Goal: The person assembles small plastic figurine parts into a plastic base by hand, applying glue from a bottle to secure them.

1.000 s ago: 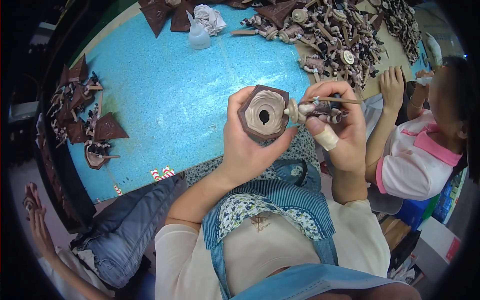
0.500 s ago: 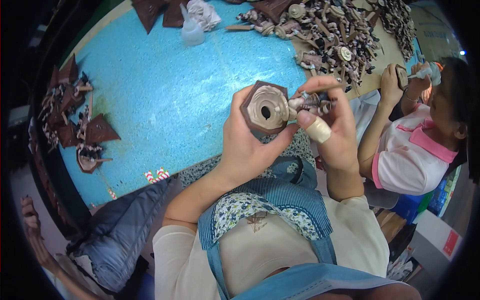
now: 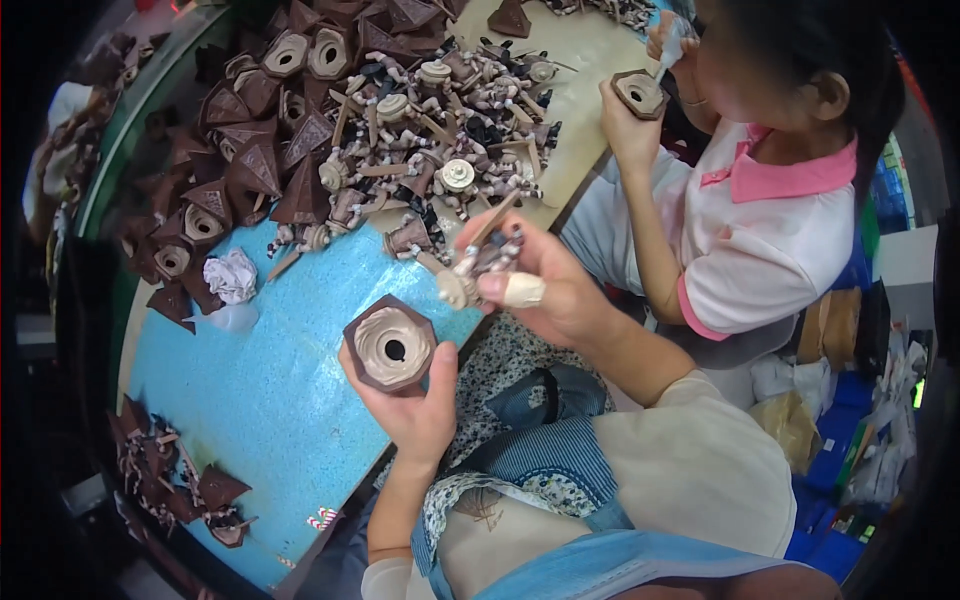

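My left hand [image 3: 412,412] is closed round a brown hexagonal hollow piece [image 3: 365,332]. Its cream inside faces up and has a dark hole in the middle. Farther right, beside the big heap, my right hand [image 3: 555,290] pinches a small painted figurine [image 3: 490,262] between thumb and fingers. A pale round part shows at the figurine's lower left end, and a flat brown stick rises from it. A beige wrap covers my right thumb. The two held pieces are apart.
A heap of similar figurines [image 3: 430,150] lies beyond my hands, with many brown hexagonal pieces [image 3: 255,165] to its left. Crumpled white paper [image 3: 231,276] lies on the blue tabletop [image 3: 290,400]. At right, a co-worker [image 3: 765,210] holds another hexagonal piece and a squeeze bottle.
The view has swung right, bringing more of the heap into sight. My hands have moved apart: the figurine, earlier right beside the hexagonal piece, is now away from it. Both stay held.
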